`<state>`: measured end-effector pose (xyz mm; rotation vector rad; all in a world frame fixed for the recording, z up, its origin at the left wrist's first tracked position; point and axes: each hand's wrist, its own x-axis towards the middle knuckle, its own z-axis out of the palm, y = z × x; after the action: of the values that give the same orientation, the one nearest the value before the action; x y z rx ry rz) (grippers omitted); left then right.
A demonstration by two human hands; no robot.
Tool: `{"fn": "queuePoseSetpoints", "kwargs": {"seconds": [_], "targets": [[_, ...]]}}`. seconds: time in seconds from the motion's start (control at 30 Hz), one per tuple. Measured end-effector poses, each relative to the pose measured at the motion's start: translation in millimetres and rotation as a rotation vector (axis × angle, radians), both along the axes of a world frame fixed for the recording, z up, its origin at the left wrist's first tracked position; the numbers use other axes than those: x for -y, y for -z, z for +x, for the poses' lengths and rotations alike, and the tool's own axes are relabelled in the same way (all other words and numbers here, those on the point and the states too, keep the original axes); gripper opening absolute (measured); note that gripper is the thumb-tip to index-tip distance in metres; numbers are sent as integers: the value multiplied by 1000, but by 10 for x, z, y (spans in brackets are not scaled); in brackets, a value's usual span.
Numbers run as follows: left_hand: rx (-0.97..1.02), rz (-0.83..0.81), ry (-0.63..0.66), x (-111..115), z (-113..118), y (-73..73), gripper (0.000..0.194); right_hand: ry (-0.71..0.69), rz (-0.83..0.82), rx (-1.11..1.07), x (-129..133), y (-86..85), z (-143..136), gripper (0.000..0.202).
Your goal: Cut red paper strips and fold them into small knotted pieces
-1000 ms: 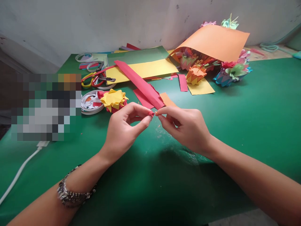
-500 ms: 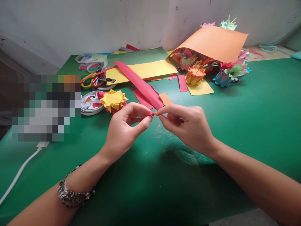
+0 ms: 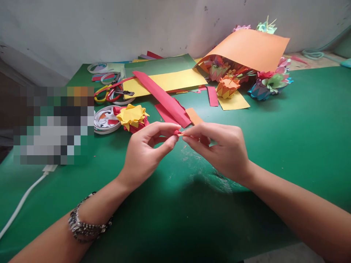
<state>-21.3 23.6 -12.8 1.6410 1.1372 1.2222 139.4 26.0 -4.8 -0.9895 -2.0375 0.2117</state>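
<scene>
Between my fingertips is a small red and orange piece of paper (image 3: 177, 133), mostly covered by the fingers. My left hand (image 3: 152, 144) is closed in a pinch on its red end. With thumb and forefinger my right hand (image 3: 219, 146) pinches the orange end. Just beyond the hands, a long folded red paper strip (image 3: 164, 98) lies across other paper. A small orange paper piece (image 3: 194, 116) rests right behind my right hand. Left of my left hand sits a yellow and red paper flower (image 3: 133, 116).
Scissors (image 3: 102, 95) and tape rolls (image 3: 98, 68) lie at the back left, near a ring of paper scraps (image 3: 106, 122). A yellow sheet (image 3: 175, 81) is behind. An orange-wrapped bouquet of paper flowers (image 3: 246, 47) stands back right. A white cable (image 3: 24, 201) runs along the left.
My right hand has shifted slightly, its fingers re-gripping the orange end, and more of that end shows. My left hand keeps its pinch with only a slight turn.
</scene>
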Motion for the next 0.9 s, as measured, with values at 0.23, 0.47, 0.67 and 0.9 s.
{"fn": "queuePoseSetpoints", "kwargs": {"seconds": [0.23,0.47,0.67,0.9], "targets": [[-27,3,-28,13,6,1,14,53,17,77,15,-7,3,10],[-13,-23,-17,11,12,5,16,96,89,137,39,-21,9,16],[-27,-14,-39,22,19,12,15,115,194,246,46,-17,18,22],[-46,-4,-32,33,29,15,14,108,237,287,37,-15,10,22]]}}
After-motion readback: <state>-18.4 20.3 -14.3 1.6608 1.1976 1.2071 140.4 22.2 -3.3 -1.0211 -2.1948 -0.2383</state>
